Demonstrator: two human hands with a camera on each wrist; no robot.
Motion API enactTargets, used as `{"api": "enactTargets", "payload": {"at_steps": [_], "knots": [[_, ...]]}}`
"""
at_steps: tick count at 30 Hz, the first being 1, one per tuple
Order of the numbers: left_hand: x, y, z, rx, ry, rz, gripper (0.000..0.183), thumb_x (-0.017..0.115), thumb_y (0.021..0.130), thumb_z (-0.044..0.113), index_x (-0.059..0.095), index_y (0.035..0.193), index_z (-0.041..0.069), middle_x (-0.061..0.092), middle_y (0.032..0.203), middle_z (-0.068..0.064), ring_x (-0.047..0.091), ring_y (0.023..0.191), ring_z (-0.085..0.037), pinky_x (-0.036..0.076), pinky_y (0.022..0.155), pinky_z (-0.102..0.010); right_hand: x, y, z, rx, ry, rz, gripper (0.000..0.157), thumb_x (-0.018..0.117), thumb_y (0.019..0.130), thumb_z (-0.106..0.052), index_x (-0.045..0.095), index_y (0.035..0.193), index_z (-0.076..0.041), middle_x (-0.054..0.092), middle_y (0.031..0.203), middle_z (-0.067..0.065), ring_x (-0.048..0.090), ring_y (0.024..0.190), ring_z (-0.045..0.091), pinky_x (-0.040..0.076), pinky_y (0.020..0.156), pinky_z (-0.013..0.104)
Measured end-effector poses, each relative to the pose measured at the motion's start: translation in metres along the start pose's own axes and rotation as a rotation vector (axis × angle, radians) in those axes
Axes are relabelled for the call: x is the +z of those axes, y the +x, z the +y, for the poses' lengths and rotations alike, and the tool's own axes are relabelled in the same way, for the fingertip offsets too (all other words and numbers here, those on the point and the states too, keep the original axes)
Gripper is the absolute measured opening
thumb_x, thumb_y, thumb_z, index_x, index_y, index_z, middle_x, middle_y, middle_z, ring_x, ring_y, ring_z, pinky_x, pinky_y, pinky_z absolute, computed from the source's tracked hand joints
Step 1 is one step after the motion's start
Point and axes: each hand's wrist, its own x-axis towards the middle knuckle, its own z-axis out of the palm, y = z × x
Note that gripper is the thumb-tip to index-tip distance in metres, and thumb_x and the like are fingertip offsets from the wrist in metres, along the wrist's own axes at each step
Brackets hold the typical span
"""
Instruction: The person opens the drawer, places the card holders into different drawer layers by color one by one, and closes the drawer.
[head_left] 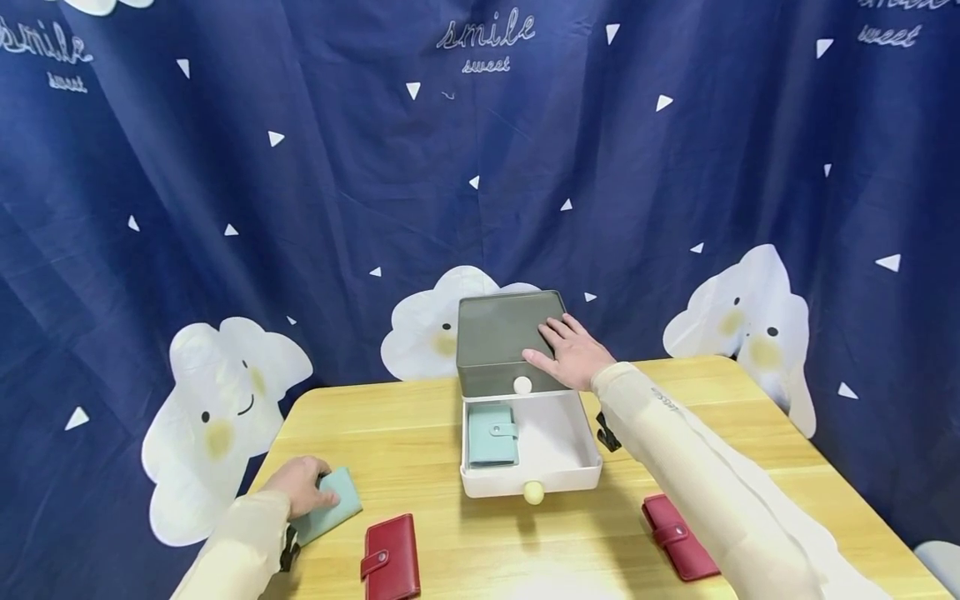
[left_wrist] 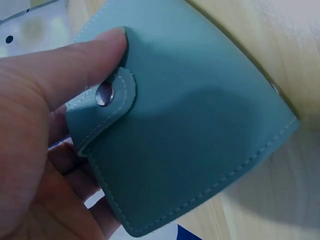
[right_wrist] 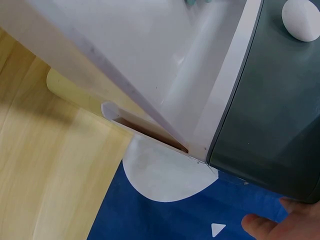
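Observation:
At the table's left, my left hand (head_left: 300, 486) pinches a light teal snap wallet (head_left: 336, 507). The left wrist view shows the thumb across the wallet's (left_wrist: 185, 115) strap side, with the other fingers partly hidden beneath. My right hand (head_left: 576, 357) rests with fingers spread on the dark grey-green top of a small drawer box (head_left: 495, 329). Below that top, a white drawer (head_left: 487, 484) with a pale yellow knob (head_left: 533, 492) is pulled out. A second teal wallet (head_left: 489, 448) lies in the drawer's left half; bare white floor shows beside it.
A red wallet (head_left: 395, 554) lies on the table between my left hand and the box. Another red wallet (head_left: 678, 537) sits at the right, partly covered by my right sleeve (head_left: 697, 475). A blue curtain (head_left: 337, 208) hangs behind the wooden table (head_left: 367, 417).

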Motion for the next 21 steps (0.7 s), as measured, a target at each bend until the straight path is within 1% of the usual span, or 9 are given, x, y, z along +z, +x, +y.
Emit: {"api": "enactTargets", "payload": {"at_steps": [3,5,10,13,16,21], "knots": [[-0.001,0.0,0.004,0.002,-0.007,-0.002,0.032,0.082,0.074,0.023,0.068,0.096,0.004,0.066,0.093,-0.006,0.057,0.079,-0.018,0.05,0.069,-0.039,0.001,0.0,0.001,0.001,-0.001,0.001,0.086,0.024,0.093,-0.071,0.028,0.151,-0.008,0.022,0.157,0.013,0.005,0.146,0.032,0.007,0.117,0.045],[-0.001,0.0,0.006,0.008,-0.017,-0.002,0.028,0.081,0.075,0.022,0.068,0.093,0.006,0.066,0.091,-0.004,0.056,0.077,-0.016,0.049,0.067,-0.037,0.001,-0.001,0.001,0.0,-0.002,0.001,0.086,0.025,0.093,-0.071,0.028,0.151,-0.008,0.022,0.157,0.013,0.005,0.146,0.032,0.007,0.117,0.045],[0.0,-0.002,0.006,0.021,-0.043,0.0,0.028,0.086,0.069,0.02,0.068,0.088,0.008,0.063,0.083,0.002,0.052,0.072,-0.014,0.048,0.064,-0.033,0.001,0.0,-0.001,-0.007,-0.011,-0.004,0.086,0.024,0.093,-0.071,0.028,0.151,-0.008,0.023,0.157,0.013,0.006,0.146,0.033,0.007,0.117,0.045],[-0.002,-0.005,0.008,0.039,-0.058,-0.011,0.027,0.088,0.065,0.017,0.067,0.082,0.01,0.06,0.076,0.004,0.05,0.069,-0.014,0.046,0.061,-0.031,-0.001,-0.001,-0.002,-0.009,-0.016,-0.002,0.084,0.025,0.094,-0.069,0.029,0.151,-0.007,0.023,0.157,0.014,0.007,0.146,0.033,0.007,0.117,0.044],[-0.006,-0.007,0.011,0.052,-0.059,-0.018,0.026,0.088,0.065,0.014,0.066,0.078,0.01,0.058,0.073,0.004,0.049,0.067,-0.014,0.046,0.06,-0.031,-0.003,-0.002,-0.002,-0.009,-0.004,0.001,0.082,0.027,0.095,-0.067,0.029,0.15,-0.006,0.023,0.156,0.015,0.007,0.146,0.033,0.007,0.117,0.044],[-0.009,-0.008,0.013,0.044,-0.052,-0.012,0.026,0.087,0.066,0.013,0.061,0.073,0.012,0.054,0.069,0.004,0.047,0.065,-0.014,0.043,0.057,-0.029,-0.003,-0.001,0.0,-0.003,-0.005,-0.005,0.085,0.025,0.094,-0.069,0.028,0.151,-0.007,0.022,0.157,0.014,0.005,0.146,0.033,0.007,0.117,0.044]]}}
